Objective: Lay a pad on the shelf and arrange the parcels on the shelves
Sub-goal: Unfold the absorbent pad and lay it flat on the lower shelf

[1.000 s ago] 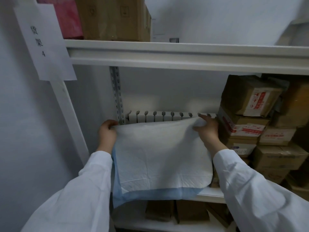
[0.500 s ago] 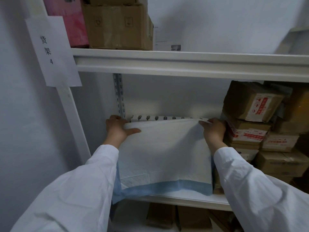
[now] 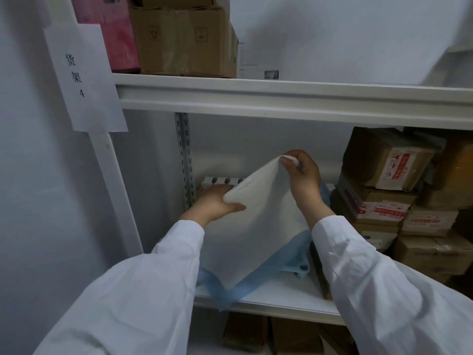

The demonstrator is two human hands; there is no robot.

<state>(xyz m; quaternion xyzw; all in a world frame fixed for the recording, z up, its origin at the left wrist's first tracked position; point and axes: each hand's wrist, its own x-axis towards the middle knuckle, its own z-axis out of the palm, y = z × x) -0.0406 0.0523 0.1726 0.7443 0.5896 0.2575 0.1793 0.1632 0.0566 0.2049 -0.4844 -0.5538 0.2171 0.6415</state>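
A white pad with a blue border hangs bunched over the middle shelf, its blue edge drooping past the shelf's front lip. My right hand pinches the pad's far corner and holds it raised above the shelf. My left hand grips the pad's left far edge low near the shelf's back, thumb on top. Brown cardboard parcels with red and white labels are stacked at the right of the same shelf.
The upper shelf beam crosses above my hands, with a brown box and a pink box on it. A paper sign hangs on the left upright. More boxes sit on the shelf below. A white radiator lies behind.
The pad lay spread flat across the shelf before. My right hand has lifted its far corner up and leftward, so the pad now bunches into a peak. The left hand stays near the back left.
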